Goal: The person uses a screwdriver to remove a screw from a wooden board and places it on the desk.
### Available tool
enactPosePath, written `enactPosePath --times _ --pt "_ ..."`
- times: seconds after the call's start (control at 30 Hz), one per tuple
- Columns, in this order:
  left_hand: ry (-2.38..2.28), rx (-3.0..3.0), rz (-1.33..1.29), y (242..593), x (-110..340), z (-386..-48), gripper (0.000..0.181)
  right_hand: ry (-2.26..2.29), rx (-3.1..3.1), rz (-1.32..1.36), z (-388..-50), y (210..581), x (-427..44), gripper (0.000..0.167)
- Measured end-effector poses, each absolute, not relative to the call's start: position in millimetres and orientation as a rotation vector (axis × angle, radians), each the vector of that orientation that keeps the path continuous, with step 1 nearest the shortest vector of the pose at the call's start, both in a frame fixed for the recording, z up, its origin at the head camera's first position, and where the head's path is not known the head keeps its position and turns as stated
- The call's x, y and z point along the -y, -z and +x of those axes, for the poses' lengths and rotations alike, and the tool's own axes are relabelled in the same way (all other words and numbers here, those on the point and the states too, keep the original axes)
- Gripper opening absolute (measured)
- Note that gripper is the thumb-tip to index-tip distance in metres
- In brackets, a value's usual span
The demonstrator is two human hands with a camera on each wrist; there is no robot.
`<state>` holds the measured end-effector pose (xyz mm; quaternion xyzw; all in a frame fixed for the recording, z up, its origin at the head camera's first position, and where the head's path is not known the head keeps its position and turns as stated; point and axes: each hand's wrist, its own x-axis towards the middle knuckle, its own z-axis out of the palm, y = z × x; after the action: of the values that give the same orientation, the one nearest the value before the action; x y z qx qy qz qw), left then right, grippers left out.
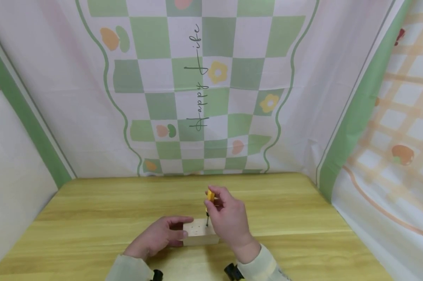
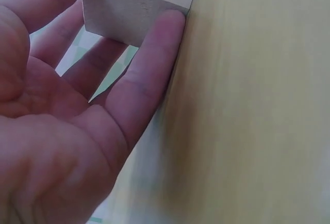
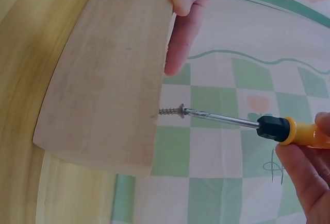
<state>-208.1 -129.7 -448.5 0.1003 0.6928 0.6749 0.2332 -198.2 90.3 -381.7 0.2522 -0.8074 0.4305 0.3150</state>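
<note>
A pale wooden block (image 1: 200,240) with several small dark holes in its top lies on the table. My left hand (image 1: 160,236) grips its left end, fingers and thumb around the edges; the left wrist view shows fingers against the block's end face (image 2: 118,15). My right hand (image 1: 232,218) pinches the yellow handle (image 1: 210,196) of a screwdriver, held upright over the block's right part. In the right wrist view the metal shaft (image 3: 221,118) meets the head of a screw (image 3: 171,111), whose threads stand partly out of the block (image 3: 108,74).
The wooden table (image 1: 120,199) extends around the block on all sides. Behind it hangs a cloth (image 1: 218,39) with green and white checks, and another patterned cloth (image 1: 401,128) hangs at the right.
</note>
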Motion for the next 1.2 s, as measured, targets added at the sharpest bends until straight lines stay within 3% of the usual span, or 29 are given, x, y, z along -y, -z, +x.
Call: enactPosePath --times 0.7,0.83,1.03,1.2 --pt "-1.836 -1.925 0.268 448.3 129.7 -208.9 0.049 -1.252 2.061 1.141 -219.5 381.2 -105.9 0.032" --pt "-1.844 -1.911 0.263 448.3 129.0 -208.9 0.048 -1.311 2.080 1.058 -215.4 383.1 -106.5 0.032" --pt "-1.840 -1.923 0.252 447.1 128.0 -207.6 0.049 -1.268 2.227 0.719 -199.7 376.7 -98.8 0.034" --pt "-1.842 -1.920 0.256 447.3 128.3 -207.4 0.050 -1.256 2.229 0.678 -196.8 373.0 -95.4 0.033"
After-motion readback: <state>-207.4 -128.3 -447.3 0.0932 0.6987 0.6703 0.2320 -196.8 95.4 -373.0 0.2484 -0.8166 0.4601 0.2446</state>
